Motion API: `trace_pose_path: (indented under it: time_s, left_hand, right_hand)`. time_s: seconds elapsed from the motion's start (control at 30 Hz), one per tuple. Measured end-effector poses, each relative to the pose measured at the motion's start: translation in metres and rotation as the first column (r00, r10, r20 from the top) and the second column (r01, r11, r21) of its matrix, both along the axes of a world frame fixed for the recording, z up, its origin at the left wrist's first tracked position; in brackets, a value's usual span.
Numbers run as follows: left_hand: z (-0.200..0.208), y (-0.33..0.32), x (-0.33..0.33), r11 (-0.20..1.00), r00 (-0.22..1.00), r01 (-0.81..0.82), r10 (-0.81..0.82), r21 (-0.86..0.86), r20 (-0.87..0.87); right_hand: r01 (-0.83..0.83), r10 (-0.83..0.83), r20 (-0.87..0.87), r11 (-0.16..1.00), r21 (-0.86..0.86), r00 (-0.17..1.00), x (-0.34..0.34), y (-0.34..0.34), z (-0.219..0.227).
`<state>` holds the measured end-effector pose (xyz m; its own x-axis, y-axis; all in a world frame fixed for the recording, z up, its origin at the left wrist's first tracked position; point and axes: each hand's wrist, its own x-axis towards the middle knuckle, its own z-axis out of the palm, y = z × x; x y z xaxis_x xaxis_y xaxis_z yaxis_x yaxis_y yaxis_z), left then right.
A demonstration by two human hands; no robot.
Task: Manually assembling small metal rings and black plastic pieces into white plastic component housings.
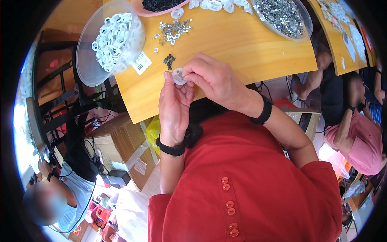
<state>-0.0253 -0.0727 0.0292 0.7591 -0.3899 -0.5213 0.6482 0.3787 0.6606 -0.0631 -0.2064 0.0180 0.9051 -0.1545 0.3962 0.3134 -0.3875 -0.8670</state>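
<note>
Between the thumb and fingers of my left hand (pixel 173 107) is a small round white plastic piece (pixel 177 75), held up over the table's near edge. My right hand (pixel 215 82) comes in from the right, its thumb and forefinger pinched against the piece's right side. Whether those fingertips also hold a tiny part is too small to make out. Just beyond the hands lies a little cluster of black parts (pixel 169 60). Farther off, small shiny metal pieces (pixel 174 30) are scattered loosely on the wood.
A clear tub (pixel 82 60) of white plastic pieces stands at the left edge of the wooden table (pixel 242 52). At the back are a pink bowl (pixel 141 10) of black parts and a clear bowl (pixel 309 28) of metal pieces. Several people sit nearby; a cardboard box (pixel 125 141) stands lower left.
</note>
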Motion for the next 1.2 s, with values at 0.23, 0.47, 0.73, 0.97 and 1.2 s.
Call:
trace_pose_path:
  time_s: [0.23,0.47,0.73,0.97,1.2]
  left_hand:
    - [-0.004,0.010,0.002,0.997,0.996,0.075,-0.076,0.021,0.039]
    - [0.001,0.011,0.003,0.992,0.992,0.123,-0.123,-0.009,0.009]
    - [0.002,0.011,0.003,0.989,0.989,0.145,-0.145,0.001,0.005]
    - [-0.002,0.014,0.004,0.983,0.982,0.183,-0.183,0.023,0.036]
    - [-0.002,0.012,0.004,0.971,0.972,0.208,-0.218,0.119,0.082]
  right_hand:
    - [0.025,0.044,0.189,0.936,-0.350,0.981,0.004,-0.007,-0.002]
    - [-0.044,0.126,0.189,0.920,-0.390,0.974,0.007,-0.016,-0.005]
    - [-0.090,0.192,0.175,0.878,-0.470,0.966,0.003,-0.021,-0.001]
    - [0.005,0.051,0.164,0.945,-0.327,0.985,-0.007,-0.012,-0.001]
    - [0.072,-0.052,-0.155,0.990,0.123,0.987,-0.004,0.001,0.004]
